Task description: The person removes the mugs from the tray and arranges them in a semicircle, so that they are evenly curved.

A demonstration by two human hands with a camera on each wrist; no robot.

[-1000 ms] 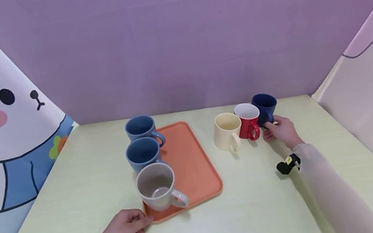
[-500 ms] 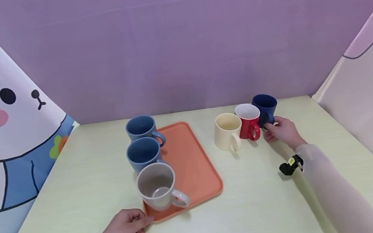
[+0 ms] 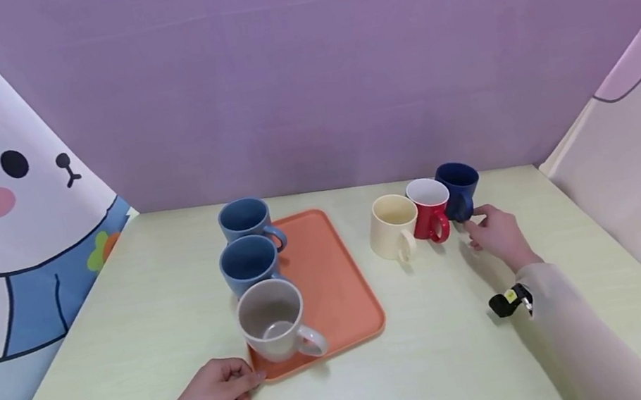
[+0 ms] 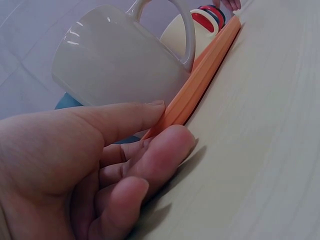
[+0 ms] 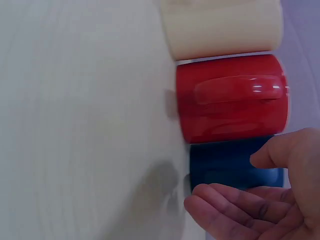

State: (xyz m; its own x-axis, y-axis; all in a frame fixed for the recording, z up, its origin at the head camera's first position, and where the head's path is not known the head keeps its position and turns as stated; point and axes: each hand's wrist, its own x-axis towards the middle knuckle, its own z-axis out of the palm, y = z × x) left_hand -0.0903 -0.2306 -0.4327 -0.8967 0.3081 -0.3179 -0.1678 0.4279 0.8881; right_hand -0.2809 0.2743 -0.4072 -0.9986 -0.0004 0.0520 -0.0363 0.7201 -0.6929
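My left hand [image 3: 213, 394] pinches the near left corner of an orange tray [image 3: 340, 296], thumb on the rim and fingers beneath, as the left wrist view shows. Close to that corner a pale grey mug [image 3: 278, 347] stands on the tray. Behind it are two blue mugs, a nearer one [image 3: 238, 282] and a farther one [image 3: 233, 233]. At the back right my right hand [image 3: 501, 236] is beside the handle of a navy mug [image 3: 456, 204]. Its fingers [image 5: 225, 212] are loosely extended with nothing held between them and the thumb.
Left of the navy mug stand a red mug [image 3: 424, 224] with a white inside and a cream mug [image 3: 384, 239], close together in a row. A purple backdrop [image 3: 307, 88] rises at the table's [image 3: 416, 376] back edge. A black device [image 3: 506, 302] is strapped at my right wrist.
My right hand has let go of the navy mug's handle and drawn back slightly toward me and to the right. The left hand and the tray look unchanged.
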